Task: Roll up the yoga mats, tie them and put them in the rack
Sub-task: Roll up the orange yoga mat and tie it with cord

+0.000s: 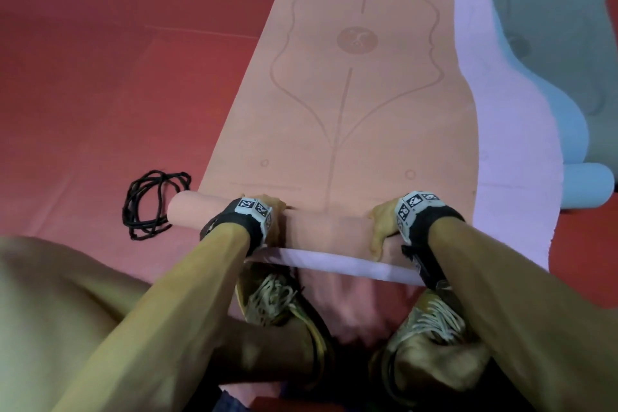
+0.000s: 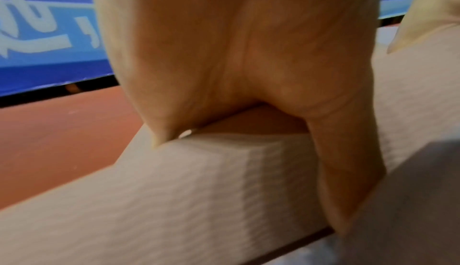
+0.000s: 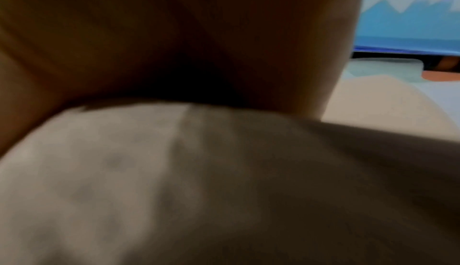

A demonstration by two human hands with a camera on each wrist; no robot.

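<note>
Both hands are down on the peach yoga mat [image 1: 337, 117], right on its rolled near end, which lies crosswise on the red floor [image 1: 100, 60] just ahead of the person's sneakers [image 1: 277, 294]. The left hand [image 1: 267, 211] sits toward the roll's left part, palm over the top and thumb hooked down the near side, gripping it; the wrist camera shows that thumb [image 2: 348, 171] pressed against the textured wrap. The right hand [image 1: 381, 221] clamps the roll further right, fingers over the top, thumb down the near face. The rest of the mat stretches flat away from the hands. Under it lies a lilac mat [image 1: 508, 150], its edge poking out beneath the roll. A light blue mat [image 1: 568, 130], partly rolled, lies further right. A black cord [image 1: 150, 204] is coiled on the floor just left of the roll's end.
</note>
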